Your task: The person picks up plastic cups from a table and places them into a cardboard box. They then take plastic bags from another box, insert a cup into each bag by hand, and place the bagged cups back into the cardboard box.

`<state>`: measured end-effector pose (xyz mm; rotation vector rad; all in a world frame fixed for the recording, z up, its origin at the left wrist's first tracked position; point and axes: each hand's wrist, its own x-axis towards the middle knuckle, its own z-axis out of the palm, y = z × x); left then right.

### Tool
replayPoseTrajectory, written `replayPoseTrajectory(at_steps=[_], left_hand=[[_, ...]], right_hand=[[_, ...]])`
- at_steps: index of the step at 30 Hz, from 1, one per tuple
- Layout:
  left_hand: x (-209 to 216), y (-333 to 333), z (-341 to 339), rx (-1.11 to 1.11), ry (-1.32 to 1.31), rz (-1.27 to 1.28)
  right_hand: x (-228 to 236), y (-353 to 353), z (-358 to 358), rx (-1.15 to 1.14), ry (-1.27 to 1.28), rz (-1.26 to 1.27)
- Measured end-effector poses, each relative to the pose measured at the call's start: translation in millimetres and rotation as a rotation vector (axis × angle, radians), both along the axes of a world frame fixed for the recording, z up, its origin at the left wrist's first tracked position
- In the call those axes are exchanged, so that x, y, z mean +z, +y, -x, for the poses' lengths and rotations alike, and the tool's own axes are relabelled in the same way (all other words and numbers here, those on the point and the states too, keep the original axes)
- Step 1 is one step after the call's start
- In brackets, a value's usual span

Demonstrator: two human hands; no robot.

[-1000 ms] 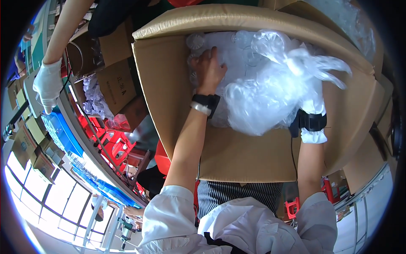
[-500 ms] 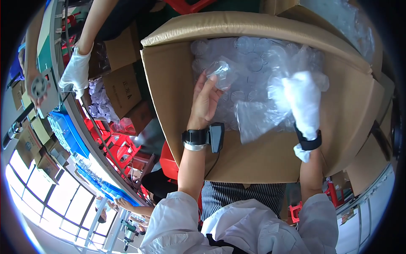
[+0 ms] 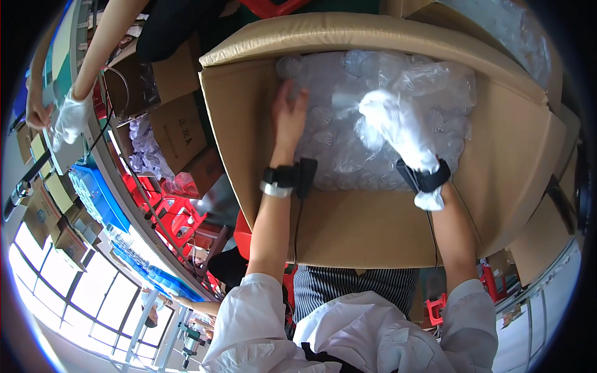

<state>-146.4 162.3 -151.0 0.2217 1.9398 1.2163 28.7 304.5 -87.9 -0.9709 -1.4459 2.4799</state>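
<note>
A large cardboard box (image 3: 373, 230) stands open in front of me, holding rows of rounded clear plastic pieces (image 3: 323, 138) and crumpled clear film (image 3: 435, 84). My left hand (image 3: 289, 118), bare and blurred, reaches in along the left wall; its thumb and fingers look apart, and I see nothing between them. My right hand (image 3: 398, 124), in a white glove, is over the middle of the contents with its fingers bent toward the left. A clear, smeared piece shows at its fingertips, too blurred to name. Both wrists carry dark straps with cables.
Left of the box are a cardboard carton (image 3: 177, 133), a bundle of pale lilac material (image 3: 146, 149) and red stools (image 3: 177, 217). A long bench holds blue trays (image 3: 102, 196). Another person's gloved hand (image 3: 71, 118) is over that bench. More clear plastic (image 3: 504, 31) fills a box at the upper right.
My left hand has moved left and up, and the bagged clear piece no longer shows in it. My right hand has swung left toward the middle; the loose clear bag has left its earlier place.
</note>
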Motion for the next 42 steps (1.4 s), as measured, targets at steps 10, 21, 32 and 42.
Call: replayPoseTrajectory(at_steps=[10,21,32,42], left_hand=[[-29.3,47.0,19.7,-0.703,1.024,0.504],[10.6,34.8,4.6,-0.106,0.127,-0.157],[85.0,19.7,-38.1,0.283,-0.353,-0.462],[77.8,8.9,-35.5,0.251,-0.332,-0.295]], right_hand=[[-3.0,-1.9,-21.2,-0.268,0.009,0.060],[36.8,39.1,-45.5,-0.062,-0.388,-0.647],[31.6,7.7,-8.5,0.197,-0.461,-0.971],[35.4,-19.9,31.4,0.489,-0.406,-1.668]])
